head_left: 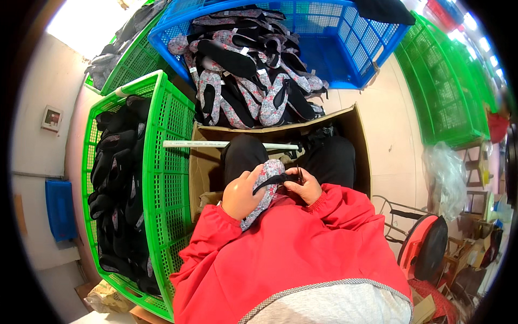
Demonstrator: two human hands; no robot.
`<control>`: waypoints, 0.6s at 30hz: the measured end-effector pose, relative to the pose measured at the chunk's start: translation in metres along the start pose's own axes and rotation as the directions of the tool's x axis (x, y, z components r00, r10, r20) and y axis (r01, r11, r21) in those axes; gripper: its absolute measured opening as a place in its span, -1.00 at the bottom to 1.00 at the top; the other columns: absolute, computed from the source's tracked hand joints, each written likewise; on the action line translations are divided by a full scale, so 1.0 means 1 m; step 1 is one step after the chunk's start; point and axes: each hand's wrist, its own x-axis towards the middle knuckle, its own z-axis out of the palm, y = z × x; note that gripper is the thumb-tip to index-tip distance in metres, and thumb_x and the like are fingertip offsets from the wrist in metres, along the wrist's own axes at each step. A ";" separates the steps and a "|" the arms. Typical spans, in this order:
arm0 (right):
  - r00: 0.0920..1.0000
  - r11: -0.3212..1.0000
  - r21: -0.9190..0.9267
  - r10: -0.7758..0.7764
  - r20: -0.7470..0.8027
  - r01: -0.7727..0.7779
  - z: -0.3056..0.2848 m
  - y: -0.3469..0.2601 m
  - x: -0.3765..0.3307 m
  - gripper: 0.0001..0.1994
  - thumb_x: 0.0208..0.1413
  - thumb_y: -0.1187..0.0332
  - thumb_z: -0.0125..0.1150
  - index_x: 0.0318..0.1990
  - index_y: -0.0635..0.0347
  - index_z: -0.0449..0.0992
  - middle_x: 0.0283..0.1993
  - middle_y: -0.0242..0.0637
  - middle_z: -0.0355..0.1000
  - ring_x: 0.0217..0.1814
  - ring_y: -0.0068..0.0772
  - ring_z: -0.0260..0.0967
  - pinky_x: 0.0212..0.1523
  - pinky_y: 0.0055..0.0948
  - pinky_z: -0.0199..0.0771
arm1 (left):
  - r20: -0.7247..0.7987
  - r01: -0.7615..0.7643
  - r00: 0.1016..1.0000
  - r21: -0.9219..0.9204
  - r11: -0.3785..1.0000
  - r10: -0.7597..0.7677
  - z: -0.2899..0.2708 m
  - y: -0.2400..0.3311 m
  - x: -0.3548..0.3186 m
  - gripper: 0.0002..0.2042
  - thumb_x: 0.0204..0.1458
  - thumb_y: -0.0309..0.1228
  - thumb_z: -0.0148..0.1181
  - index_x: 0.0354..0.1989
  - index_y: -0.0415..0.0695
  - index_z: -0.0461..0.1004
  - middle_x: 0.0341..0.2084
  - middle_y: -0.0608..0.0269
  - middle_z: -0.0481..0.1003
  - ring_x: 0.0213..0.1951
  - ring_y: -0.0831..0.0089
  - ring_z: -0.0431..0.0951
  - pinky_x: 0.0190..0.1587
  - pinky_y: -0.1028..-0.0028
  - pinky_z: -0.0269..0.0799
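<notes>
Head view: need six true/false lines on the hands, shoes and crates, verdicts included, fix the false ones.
1. The left hand holds a floral shoe. True.
2. The right hand has its fingers at the shoe's black strap. True.
3. Both sleeves are blue. False: the sleeves are red.
4. The nearest green crate, on the person's left, holds dark footwear. True.
5. The pile of floral shoes is heaped toward the right end of the blue crate. False: the pile is toward the left of the blue crate.
6. The white rod is coiled into a ring. False: the white rod is straight.
</notes>
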 end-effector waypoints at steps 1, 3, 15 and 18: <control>1.000 1.000 -0.015 0.006 0.016 -0.006 -0.002 0.004 0.003 -0.74 0.06 0.44 0.32 -0.10 0.21 0.46 -0.29 -0.48 0.41 -0.35 -0.71 0.34 -0.29 -0.68 0.37 | -0.010 0.026 1.000 0.028 0.999 -0.026 0.000 0.005 0.000 -0.46 -0.12 -0.45 0.28 0.13 -0.11 0.37 -0.22 0.00 0.49 -0.21 0.04 0.52 -0.16 0.27 0.46; 0.999 0.999 -0.027 0.035 0.041 -0.034 -0.005 0.006 0.004 -0.79 0.06 0.42 0.33 -0.16 0.20 0.47 -0.34 -0.50 0.40 -0.37 -0.71 0.33 -0.32 -0.68 0.34 | -0.168 -0.095 0.981 0.043 0.995 0.101 0.005 0.005 0.000 -0.57 -0.18 -0.53 0.29 -0.03 -0.16 0.48 -0.26 0.08 0.48 -0.25 0.10 0.52 -0.19 0.30 0.45; 0.974 0.851 0.483 0.127 0.190 -0.205 -0.013 0.003 0.015 -0.85 0.19 0.32 0.12 -0.25 0.22 0.49 -0.44 -0.31 0.49 -0.56 -0.64 0.28 -0.68 -0.66 0.08 | -0.259 -0.218 0.942 0.011 0.976 0.213 0.006 -0.008 0.012 -0.72 -0.19 -0.64 0.22 -0.22 -0.20 0.55 -0.26 0.12 0.51 -0.20 0.14 0.51 -0.13 0.30 0.44; 0.949 0.765 0.610 0.004 0.316 -0.206 -0.014 0.004 0.024 -0.70 0.27 0.21 0.00 0.04 0.18 0.38 -0.16 -0.21 0.46 -0.46 -0.58 0.34 -0.70 -0.67 0.05 | -0.183 -0.221 0.957 0.038 0.975 0.224 0.000 -0.006 0.013 -0.68 -0.17 -0.61 0.21 -0.16 -0.21 0.51 -0.21 0.10 0.51 -0.15 0.12 0.51 -0.09 0.28 0.44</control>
